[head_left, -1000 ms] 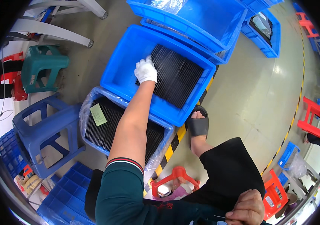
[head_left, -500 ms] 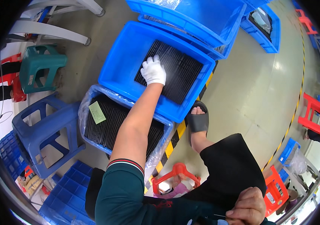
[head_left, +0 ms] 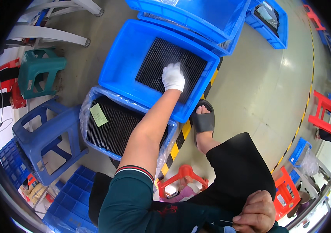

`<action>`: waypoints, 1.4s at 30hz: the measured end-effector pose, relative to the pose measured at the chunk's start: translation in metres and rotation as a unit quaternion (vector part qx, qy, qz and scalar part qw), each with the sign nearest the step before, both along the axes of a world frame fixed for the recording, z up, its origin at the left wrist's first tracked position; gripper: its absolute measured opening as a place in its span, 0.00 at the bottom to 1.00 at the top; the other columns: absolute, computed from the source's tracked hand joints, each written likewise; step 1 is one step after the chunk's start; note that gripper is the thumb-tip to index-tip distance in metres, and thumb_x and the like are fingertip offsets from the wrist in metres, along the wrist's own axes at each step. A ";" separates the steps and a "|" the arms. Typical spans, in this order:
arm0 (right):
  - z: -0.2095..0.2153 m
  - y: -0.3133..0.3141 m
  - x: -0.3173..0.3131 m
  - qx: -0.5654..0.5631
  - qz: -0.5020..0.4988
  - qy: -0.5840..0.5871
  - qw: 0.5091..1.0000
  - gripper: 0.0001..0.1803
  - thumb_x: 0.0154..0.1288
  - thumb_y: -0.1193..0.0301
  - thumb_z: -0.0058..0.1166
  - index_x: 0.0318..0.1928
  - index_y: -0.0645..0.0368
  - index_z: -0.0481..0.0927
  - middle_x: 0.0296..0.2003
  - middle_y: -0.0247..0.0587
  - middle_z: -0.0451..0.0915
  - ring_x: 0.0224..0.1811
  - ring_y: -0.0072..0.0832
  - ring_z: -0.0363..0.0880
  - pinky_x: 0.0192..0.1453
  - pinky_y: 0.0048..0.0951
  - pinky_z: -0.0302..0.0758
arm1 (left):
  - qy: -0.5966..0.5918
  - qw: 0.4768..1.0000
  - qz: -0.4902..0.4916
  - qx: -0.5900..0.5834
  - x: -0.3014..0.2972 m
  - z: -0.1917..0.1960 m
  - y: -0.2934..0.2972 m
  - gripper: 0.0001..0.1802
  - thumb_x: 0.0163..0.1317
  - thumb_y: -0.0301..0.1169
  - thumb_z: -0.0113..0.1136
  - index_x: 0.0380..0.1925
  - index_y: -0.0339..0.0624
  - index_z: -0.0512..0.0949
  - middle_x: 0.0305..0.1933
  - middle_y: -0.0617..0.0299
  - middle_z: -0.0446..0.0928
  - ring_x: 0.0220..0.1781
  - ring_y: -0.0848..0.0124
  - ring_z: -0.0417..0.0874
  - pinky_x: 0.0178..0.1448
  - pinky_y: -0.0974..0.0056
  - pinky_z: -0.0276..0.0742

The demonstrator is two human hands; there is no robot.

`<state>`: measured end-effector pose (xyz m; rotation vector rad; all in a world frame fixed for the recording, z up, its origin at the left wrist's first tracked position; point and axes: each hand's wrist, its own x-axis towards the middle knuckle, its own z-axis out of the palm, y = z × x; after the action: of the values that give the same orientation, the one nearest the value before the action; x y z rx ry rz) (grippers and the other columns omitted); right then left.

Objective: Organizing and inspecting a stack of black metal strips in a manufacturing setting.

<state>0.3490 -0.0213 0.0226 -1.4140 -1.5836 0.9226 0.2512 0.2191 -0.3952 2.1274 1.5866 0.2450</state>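
Note:
My left hand (head_left: 173, 77), in a white glove, lies flat on a stack of black ribbed grilles (head_left: 154, 64) inside a blue crate (head_left: 121, 58); the arm reaches out over a nearer crate. That nearer blue crate (head_left: 91, 95) is lined with clear plastic and holds more black grilles (head_left: 113, 126) with a green paper slip (head_left: 98, 115) on top. My bare right hand (head_left: 256, 211) rests curled on my thigh at the lower right, far from the crates. Nothing shows clearly in it.
More blue crates (head_left: 196, 15) are stacked beyond. A blue stool (head_left: 45, 136) and a green stool (head_left: 37, 73) stand to the left, a small red stool (head_left: 181, 180) under me. My foot in a black sandal (head_left: 202, 120) rests beside yellow-black floor tape (head_left: 181, 139).
My left hand has slid across the grille stack from its far left corner toward its near right side. The right hand has stayed on my thigh.

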 end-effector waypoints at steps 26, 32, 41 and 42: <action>0.007 -0.035 -0.049 0.013 0.111 0.043 0.993 0.14 0.53 0.61 0.71 0.33 0.55 0.83 0.28 0.35 0.75 0.29 0.30 0.70 0.31 0.28 0.69 | -0.051 0.963 0.212 0.156 -0.190 0.131 -0.205 0.12 0.51 0.29 0.63 0.38 0.45 0.80 0.40 0.56 0.80 0.43 0.56 0.79 0.51 0.53 0.74; 0.008 -0.033 -0.064 0.040 0.139 0.029 0.989 0.13 0.52 0.64 0.71 0.34 0.56 0.83 0.29 0.35 0.75 0.29 0.30 0.70 0.31 0.30 0.68 | 0.101 0.953 0.282 0.052 -0.258 0.108 -0.237 0.13 0.52 0.34 0.64 0.38 0.48 0.83 0.42 0.57 0.81 0.46 0.56 0.80 0.51 0.54 0.76; 0.007 -0.034 -0.070 0.045 0.147 0.013 0.988 0.14 0.51 0.64 0.72 0.35 0.56 0.84 0.29 0.36 0.75 0.29 0.30 0.71 0.32 0.29 0.68 | 0.193 0.956 0.217 -0.047 -0.249 0.120 -0.254 0.30 0.50 0.30 0.62 0.57 0.50 0.72 0.57 0.55 0.70 0.58 0.56 0.72 0.54 0.51 0.74; 0.007 -0.034 -0.071 0.044 0.147 0.013 0.988 0.14 0.51 0.64 0.72 0.35 0.56 0.84 0.29 0.36 0.75 0.29 0.30 0.71 0.32 0.29 0.68 | 0.203 0.957 0.207 -0.027 -0.249 0.117 -0.251 0.30 0.50 0.29 0.61 0.57 0.48 0.72 0.56 0.55 0.70 0.57 0.56 0.72 0.52 0.51 0.74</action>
<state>0.2783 -0.0553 0.0296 -1.1214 -1.8218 1.0216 0.0025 -0.0315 -0.2779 1.8630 2.2447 -0.1162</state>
